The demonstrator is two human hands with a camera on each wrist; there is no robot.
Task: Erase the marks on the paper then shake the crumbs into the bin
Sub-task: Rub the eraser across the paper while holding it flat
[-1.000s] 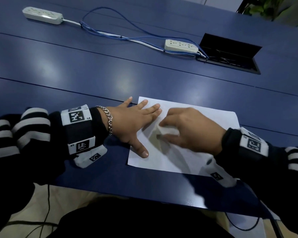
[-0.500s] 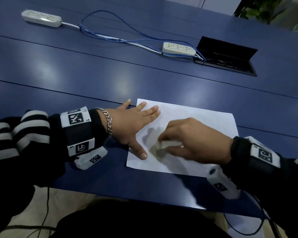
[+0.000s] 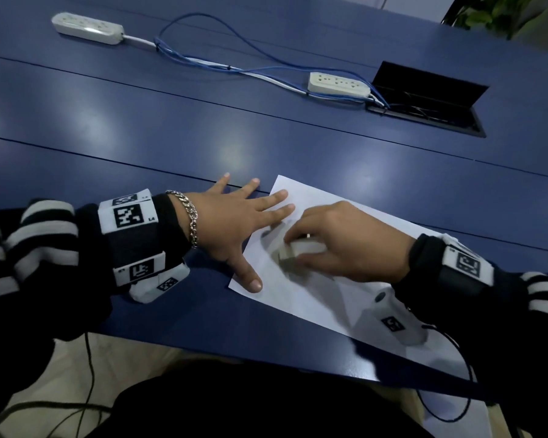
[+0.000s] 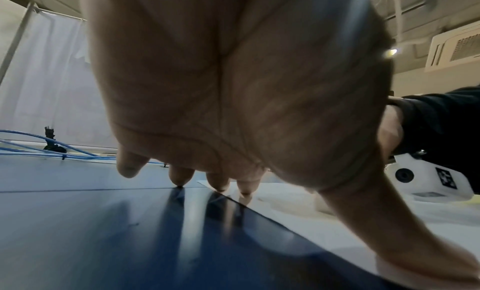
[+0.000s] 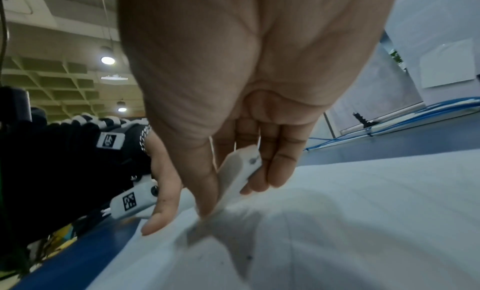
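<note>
A white sheet of paper lies on the blue table near its front edge. My left hand lies flat with straight, spread fingers, pressing down the paper's left edge; thumb and two fingertips touch the sheet. My right hand pinches a white eraser between thumb and fingers and holds its lower end against the paper. The right wrist view shows the eraser tilted, with tiny dark crumbs on the sheet. No marks are visible under the hands. No bin is in view.
Two white power strips joined by blue cables lie at the back of the table. An open black cable hatch sits at the back right. The table's front edge runs just below the paper.
My right hand has slid the eraser back and forth over the paper's left part, ending close to my left hand. The left hand stays pressed on the sheet. The head view tilted.
</note>
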